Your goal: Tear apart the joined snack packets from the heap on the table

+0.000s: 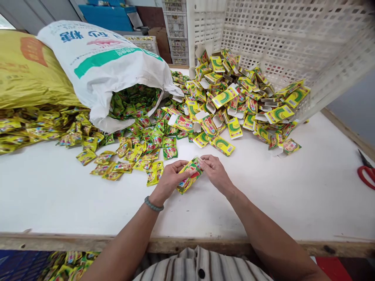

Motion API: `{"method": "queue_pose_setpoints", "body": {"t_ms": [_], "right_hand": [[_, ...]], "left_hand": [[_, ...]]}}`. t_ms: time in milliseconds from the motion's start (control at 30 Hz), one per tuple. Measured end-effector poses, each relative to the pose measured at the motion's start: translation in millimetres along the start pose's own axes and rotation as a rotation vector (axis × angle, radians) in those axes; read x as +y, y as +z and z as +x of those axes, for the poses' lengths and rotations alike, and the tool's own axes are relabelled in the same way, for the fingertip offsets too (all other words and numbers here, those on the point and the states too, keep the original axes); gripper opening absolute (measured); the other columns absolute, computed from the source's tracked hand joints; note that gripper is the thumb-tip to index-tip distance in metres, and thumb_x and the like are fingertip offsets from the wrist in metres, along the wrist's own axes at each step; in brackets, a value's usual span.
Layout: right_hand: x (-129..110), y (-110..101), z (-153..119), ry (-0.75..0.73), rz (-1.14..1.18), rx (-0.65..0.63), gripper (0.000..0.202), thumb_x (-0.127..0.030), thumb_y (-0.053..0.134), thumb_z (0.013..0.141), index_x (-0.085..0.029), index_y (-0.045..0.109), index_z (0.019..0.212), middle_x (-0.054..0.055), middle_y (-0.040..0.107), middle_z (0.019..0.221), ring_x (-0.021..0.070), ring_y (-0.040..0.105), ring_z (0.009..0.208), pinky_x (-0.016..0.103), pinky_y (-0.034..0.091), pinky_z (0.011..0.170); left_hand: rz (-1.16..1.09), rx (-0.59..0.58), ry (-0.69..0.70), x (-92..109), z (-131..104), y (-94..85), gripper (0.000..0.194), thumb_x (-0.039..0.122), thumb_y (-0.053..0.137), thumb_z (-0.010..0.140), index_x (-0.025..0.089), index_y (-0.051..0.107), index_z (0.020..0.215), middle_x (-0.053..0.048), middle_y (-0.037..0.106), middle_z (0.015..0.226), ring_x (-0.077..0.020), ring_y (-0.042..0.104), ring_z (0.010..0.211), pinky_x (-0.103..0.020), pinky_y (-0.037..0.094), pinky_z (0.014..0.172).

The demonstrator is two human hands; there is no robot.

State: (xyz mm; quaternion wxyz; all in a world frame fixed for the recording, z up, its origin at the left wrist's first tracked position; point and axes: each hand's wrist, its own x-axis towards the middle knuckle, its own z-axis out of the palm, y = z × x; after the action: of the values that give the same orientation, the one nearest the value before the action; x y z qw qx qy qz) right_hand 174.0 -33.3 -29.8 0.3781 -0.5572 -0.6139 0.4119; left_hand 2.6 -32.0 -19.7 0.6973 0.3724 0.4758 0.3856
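Observation:
A small yellow and green candy box [187, 180] is held between my two hands above the white table, tilted with its upper end to the right. My left hand [173, 177] grips its left side, thumb across the front. At the box's upper end my right hand [215, 171] pinches the edge or flap with its fingertips. Just left of my left hand lie yellow candy packets [154, 173]. Beyond my hands are green candy packets [170, 148] and a heap of yellow candy boxes [222, 145], several with open flaps.
A white woven sack [96, 62] spills green packets, and a yellow sack [32, 74] lies beside yellow ones. A tipped white plastic crate [258, 35] stands behind the boxes. Red-handled scissors [366, 175] rest at the right edge. Below the table is a blue crate [20, 267].

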Motion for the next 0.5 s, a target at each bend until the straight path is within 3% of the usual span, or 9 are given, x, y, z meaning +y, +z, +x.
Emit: {"method": "queue_pose_setpoints", "body": {"t_ms": [267,433,500], "right_hand": [[-6.1,4.4,-6.9,0.069,0.026,-0.141,0.042,-0.054,0.037,0.095,-0.029,0.070,0.104,0.004,0.056,0.124,0.0227,0.037,0.125,0.044,0.030,0.111],[-4.1,2.5,-4.2,-0.031,-0.060,0.017,0.034,-0.048,0.047,0.093,-0.025,0.073,0.095,0.008,0.057,0.125,0.0253,0.037,0.127,0.046,0.027,0.112],[-3.7,3.5,-3.0,-0.054,-0.069,0.002,0.027,-0.043,0.053,0.091,-0.025,0.073,0.092,0.008,0.058,0.122,0.0254,0.037,0.129,0.046,0.029,0.111]], "left_hand": [[0.020,-0.027,0.026,-0.7,-1.6,0.3,0.044,0.034,0.086,0.062,0.014,0.064,0.094,-0.002,0.073,0.074,-0.0152,0.068,0.065,-0.023,0.053,0.062],[0.024,-0.015,0.112,1.2,-3.0,4.0,0.058,0.038,0.081,0.069,0.021,0.053,0.117,0.003,0.069,0.069,-0.0134,0.064,0.057,-0.022,0.048,0.054],[0.015,-0.008,0.152,1.0,-3.4,4.2,0.060,0.040,0.079,0.071,0.023,0.050,0.121,0.004,0.067,0.069,-0.0121,0.061,0.055,-0.020,0.045,0.053]]}}
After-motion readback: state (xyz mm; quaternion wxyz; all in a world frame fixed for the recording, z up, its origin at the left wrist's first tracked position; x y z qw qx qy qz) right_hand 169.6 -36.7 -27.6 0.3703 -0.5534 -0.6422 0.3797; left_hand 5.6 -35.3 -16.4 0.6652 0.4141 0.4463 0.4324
